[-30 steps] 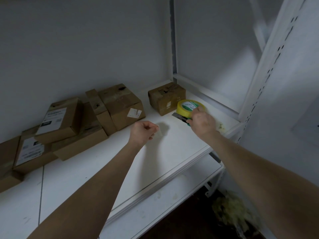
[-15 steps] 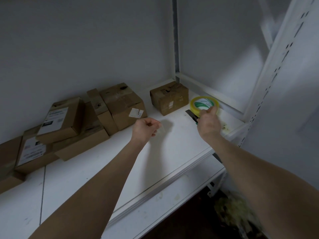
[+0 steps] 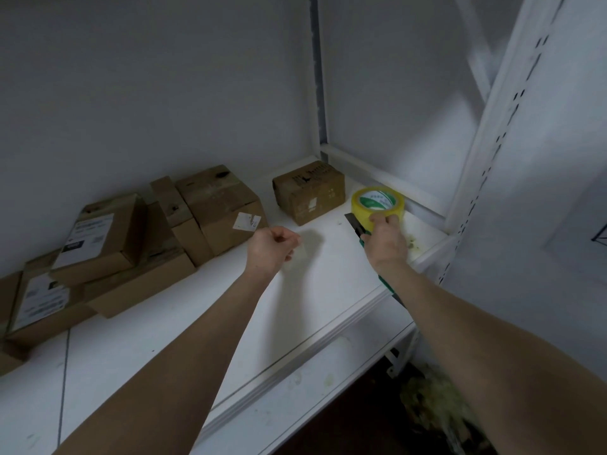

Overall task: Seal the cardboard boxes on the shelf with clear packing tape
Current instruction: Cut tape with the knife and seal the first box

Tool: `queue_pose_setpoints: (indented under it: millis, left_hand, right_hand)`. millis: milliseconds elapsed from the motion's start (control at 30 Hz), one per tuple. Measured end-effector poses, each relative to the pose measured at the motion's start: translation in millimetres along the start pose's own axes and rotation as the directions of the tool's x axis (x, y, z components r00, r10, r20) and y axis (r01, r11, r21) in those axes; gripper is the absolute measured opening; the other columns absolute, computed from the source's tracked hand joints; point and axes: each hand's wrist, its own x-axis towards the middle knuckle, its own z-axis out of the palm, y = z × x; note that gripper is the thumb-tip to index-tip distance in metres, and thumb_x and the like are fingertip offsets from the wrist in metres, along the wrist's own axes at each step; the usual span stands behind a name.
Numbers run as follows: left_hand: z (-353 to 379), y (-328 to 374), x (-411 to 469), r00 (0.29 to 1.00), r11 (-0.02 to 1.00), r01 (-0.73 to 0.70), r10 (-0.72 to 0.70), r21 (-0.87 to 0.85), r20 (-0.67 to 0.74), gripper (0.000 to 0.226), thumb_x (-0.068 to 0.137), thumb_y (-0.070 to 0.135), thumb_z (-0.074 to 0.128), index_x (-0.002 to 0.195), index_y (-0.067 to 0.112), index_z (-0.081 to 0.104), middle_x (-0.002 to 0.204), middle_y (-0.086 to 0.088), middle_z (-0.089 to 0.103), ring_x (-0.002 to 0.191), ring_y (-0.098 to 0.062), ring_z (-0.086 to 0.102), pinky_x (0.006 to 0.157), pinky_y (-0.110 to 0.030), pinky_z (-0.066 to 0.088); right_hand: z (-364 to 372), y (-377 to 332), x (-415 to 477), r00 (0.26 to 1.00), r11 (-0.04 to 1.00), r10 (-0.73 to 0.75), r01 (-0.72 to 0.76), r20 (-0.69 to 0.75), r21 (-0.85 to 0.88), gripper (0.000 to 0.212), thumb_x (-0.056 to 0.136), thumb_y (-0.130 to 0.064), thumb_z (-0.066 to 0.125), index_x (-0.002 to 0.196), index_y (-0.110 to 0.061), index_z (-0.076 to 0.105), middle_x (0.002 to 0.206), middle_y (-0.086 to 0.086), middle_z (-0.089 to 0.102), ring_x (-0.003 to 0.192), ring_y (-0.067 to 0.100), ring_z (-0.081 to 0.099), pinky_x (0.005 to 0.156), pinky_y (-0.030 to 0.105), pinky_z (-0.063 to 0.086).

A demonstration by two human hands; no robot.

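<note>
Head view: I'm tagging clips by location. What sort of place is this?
Likely a storeroom or parcel packing corner: white slotted shelving, labelled cardboard boxes piled against the wall, and a tape roll at the right hand, which grips a utility knife.

Hands, left (image 3: 274, 246) and right (image 3: 386, 239), curled.

Leftmost boxes (image 3: 10, 298) cropped; labels (image 3: 42, 298) perhaps unreadable

Stacked boxes (image 3: 115, 254) left on shelf (image 3: 115, 349), 1 box (image 3: 308, 192) back right, tape roll (image 3: 377, 201) just right of it
</note>
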Motion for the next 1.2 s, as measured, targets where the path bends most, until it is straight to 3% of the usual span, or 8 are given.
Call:
queue_pose_setpoints:
  millis: [133, 300, 400, 567, 767, 967, 1100, 1200]
  left_hand:
    - [-0.6, 3.4, -2.6, 0.998, 1.000, -0.008, 0.009, 0.006, -0.064, 0.015, 0.085, 0.009, 0.069, 0.071, 0.014, 0.068, 0.077, -0.001, 0.067, 0.062, -0.013, 0.059, 0.068, -0.029, 0.057]
    - [-5.3, 9.4, -7.0, 0.986, 1.000, 0.013, -0.016, -0.019, -0.169, 0.018, 0.083, 0.004, 0.064, 0.067, 0.011, 0.064, 0.069, 0.000, 0.061, 0.066, -0.013, 0.058, 0.054, -0.019, 0.054]
    - [-6.8, 19.6, -11.6, 0.975, 0.998, -0.027, 0.014, -0.053, -0.223, 0.019, 0.084, 0.005, 0.060, 0.065, 0.008, 0.059, 0.063, -0.002, 0.051, 0.064, -0.015, 0.053, 0.055, -0.019, 0.055]
    - [-7.7, 57.3, -6.4, 0.976, 0.990, -0.123, 0.107, -0.075, -0.191, 0.026, 0.086, 0.007, 0.062, 0.062, 0.014, 0.054, 0.062, 0.001, 0.053, 0.060, -0.011, 0.054, 0.057, -0.022, 0.052]
    - [-0.7, 42.8, -11.2, 0.984, 0.994, -0.081, 0.068, -0.074, -0.166, 0.023, 0.089, 0.009, 0.062, 0.068, 0.014, 0.056, 0.066, 0.000, 0.054, 0.061, -0.013, 0.055, 0.056, -0.022, 0.052]
    - [9.1, 44.6, -9.4, 0.990, 0.994, -0.086, 0.078, -0.066, -0.120, 0.022, 0.089, 0.009, 0.062, 0.067, 0.014, 0.058, 0.067, 0.001, 0.055, 0.060, -0.011, 0.055, 0.055, -0.022, 0.052]
    - [12.7, 42.6, -6.6, 0.993, 0.994, -0.084, 0.077, -0.075, -0.095, 0.021, 0.088, 0.010, 0.063, 0.068, 0.014, 0.059, 0.067, 0.001, 0.056, 0.058, -0.010, 0.055, 0.054, -0.021, 0.051]
    - [14.3, 40.3, -4.0, 0.994, 0.994, -0.074, 0.066, -0.080, -0.089, 0.018, 0.088, 0.011, 0.065, 0.070, 0.012, 0.060, 0.069, 0.000, 0.057, 0.057, -0.010, 0.055, 0.055, -0.022, 0.051]
  right_hand:
    - [-0.1, -1.2, -0.8, 1.000, 1.000, 0.002, -0.002, 0.006, -0.002, 0.044, 0.093, -0.016, 0.061, 0.133, -0.009, 0.045, 0.132, 0.018, 0.041, 0.106, 0.039, 0.056, 0.083, 0.043, 0.049]
    - [-0.2, -7.3, -1.4, 1.000, 0.999, 0.007, -0.006, 0.022, -0.036, 0.052, 0.091, -0.015, 0.064, 0.137, -0.013, 0.040, 0.134, 0.018, 0.037, 0.105, 0.039, 0.056, 0.083, 0.042, 0.048]
    - [0.9, -9.7, -3.1, 0.999, 0.999, 0.003, -0.001, 0.038, -0.049, 0.056, 0.091, -0.012, 0.064, 0.140, -0.016, 0.037, 0.134, 0.018, 0.036, 0.105, 0.039, 0.056, 0.084, 0.041, 0.047]
    - [3.1, -12.6, -5.6, 0.999, 0.999, -0.005, 0.007, 0.050, -0.039, 0.048, 0.096, -0.017, 0.058, 0.140, -0.015, 0.040, 0.132, 0.019, 0.037, 0.105, 0.040, 0.055, 0.085, 0.041, 0.046]
    - [-0.5, -5.7, -3.3, 0.989, 0.986, 0.135, -0.129, -0.057, 0.110, 0.034, 0.102, -0.031, 0.045, 0.120, -0.010, 0.064, 0.127, 0.018, 0.048, 0.105, 0.035, 0.055, 0.088, 0.036, 0.041]
    - [2.3, -3.2, 2.6, 0.958, 0.944, 0.263, -0.231, -0.116, 0.235, 0.024, 0.096, -0.014, 0.049, 0.098, -0.007, 0.073, 0.105, 0.019, 0.066, 0.096, 0.033, 0.061, 0.068, 0.028, 0.037]
    - [1.8, -5.2, -0.3, 0.954, 0.935, 0.275, -0.237, -0.120, 0.262, 0.022, 0.096, -0.006, 0.048, 0.104, -0.006, 0.068, 0.105, 0.021, 0.067, 0.099, 0.035, 0.062, 0.070, 0.031, 0.041]
    - [3.1, -5.8, 3.4, 0.958, 0.935, 0.262, -0.222, -0.115, 0.276, 0.024, 0.099, -0.016, 0.048, 0.106, -0.004, 0.068, 0.108, 0.021, 0.064, 0.098, 0.035, 0.061, 0.070, 0.031, 0.041]
